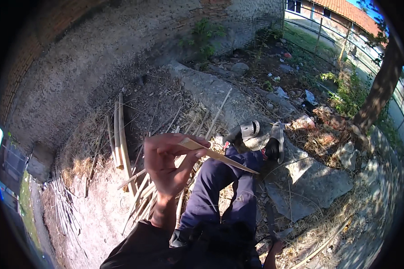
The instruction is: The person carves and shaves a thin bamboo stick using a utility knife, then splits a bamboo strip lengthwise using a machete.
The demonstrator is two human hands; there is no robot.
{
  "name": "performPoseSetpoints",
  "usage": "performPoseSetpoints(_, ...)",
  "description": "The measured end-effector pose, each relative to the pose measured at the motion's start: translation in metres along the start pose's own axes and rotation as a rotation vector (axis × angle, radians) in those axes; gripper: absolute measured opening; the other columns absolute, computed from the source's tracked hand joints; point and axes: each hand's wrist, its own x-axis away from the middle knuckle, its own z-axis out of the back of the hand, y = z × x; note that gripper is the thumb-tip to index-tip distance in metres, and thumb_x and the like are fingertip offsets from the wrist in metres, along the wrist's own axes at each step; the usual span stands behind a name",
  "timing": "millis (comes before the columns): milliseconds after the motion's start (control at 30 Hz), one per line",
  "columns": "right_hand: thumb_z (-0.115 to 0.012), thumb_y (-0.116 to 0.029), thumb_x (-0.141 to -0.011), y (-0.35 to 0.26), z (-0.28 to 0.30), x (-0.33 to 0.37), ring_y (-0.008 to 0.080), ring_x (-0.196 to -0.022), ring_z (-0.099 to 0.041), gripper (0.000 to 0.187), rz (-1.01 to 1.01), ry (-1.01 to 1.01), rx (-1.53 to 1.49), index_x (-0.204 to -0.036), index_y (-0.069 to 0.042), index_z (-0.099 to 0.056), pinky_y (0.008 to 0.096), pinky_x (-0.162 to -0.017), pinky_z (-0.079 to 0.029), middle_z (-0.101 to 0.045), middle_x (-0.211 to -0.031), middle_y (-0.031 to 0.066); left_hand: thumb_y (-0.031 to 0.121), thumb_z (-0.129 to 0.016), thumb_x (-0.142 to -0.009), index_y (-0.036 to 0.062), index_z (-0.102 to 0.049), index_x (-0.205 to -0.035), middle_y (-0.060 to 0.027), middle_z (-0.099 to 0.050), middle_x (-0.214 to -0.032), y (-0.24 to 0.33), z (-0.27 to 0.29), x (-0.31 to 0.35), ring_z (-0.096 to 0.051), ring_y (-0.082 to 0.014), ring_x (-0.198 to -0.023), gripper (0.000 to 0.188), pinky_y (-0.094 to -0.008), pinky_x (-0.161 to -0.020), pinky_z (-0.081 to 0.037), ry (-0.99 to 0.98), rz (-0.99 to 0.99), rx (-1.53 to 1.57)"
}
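My left hand [168,165] is raised in front of my legs, its thumb and fingers closed on a flat, pale bamboo strip [226,159]. The strip slants down to the right and narrows to a point above my knees. Low at the right of my legs is my right hand [277,247], partly in shadow and cut by dark clothing. It appears closed round the lower end of a long dark blade-like tool [270,215], whose exact kind is hard to make out.
Several bamboo poles [120,134] and split strips [141,197] lie on the ground at left. Thin sticks [63,204] form a pile farther left. My sandalled feet rest by a flat stone slab [312,190]. A rough wall [98,58] stands behind; a tree trunk [381,87] rises at right.
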Motion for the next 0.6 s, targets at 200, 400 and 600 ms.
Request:
performPoseSetpoints(200, -0.06, -0.051, -0.099, -0.003, 0.039, 0.02, 0.0364, -0.099, -0.075, 0.042, 0.141, -0.041, -0.036, -0.123, -0.018, -0.068, 0.0551, -0.078, -0.062, -0.063, -0.135, 0.0163, -0.011, -0.076, -0.09, -0.0019, -0.044, -0.126, -0.0202, -0.073, -0.098, 0.013, -0.029, -0.007, -0.077, -0.0321, -0.1, 0.05, -0.0405, -0.085, -0.068, 0.005, 0.141, 0.213)
performPoseSetpoints(400, -0.069, -0.056, -0.087, 0.006, 0.109, 0.068, 0.0455, -0.109, -0.072, 0.055, 0.231, -0.139, -0.417, -0.126, -0.017, -0.07, 0.0557, -0.09, -0.06, -0.065, -0.137, 0.0228, -0.004, -0.072, -0.097, -0.0021, -0.061, -0.115, -0.0195, -0.077, -0.107, -0.001, -0.078, -0.042, -0.077, -0.027, -0.104, 0.022, -0.0354, -0.086, -0.064, -0.303, 0.232, 0.405)
performPoseSetpoints(600, -0.076, -0.043, -0.092, 0.041, 0.121, 0.067, 0.0234, -0.059, -0.07, 0.039, 0.148, -0.503, -0.919, -0.087, -0.004, -0.073, 0.0389, -0.053, -0.053, -0.067, -0.066, 0.0083, 0.006, -0.059, -0.107, 0.0033, -0.053, -0.119, -0.0072, -0.063, -0.102, -0.01, -0.121, -0.051, -0.069, -0.0209, -0.101, 0.014, -0.041, -0.097, -0.053, -0.352, 0.293, 0.765)
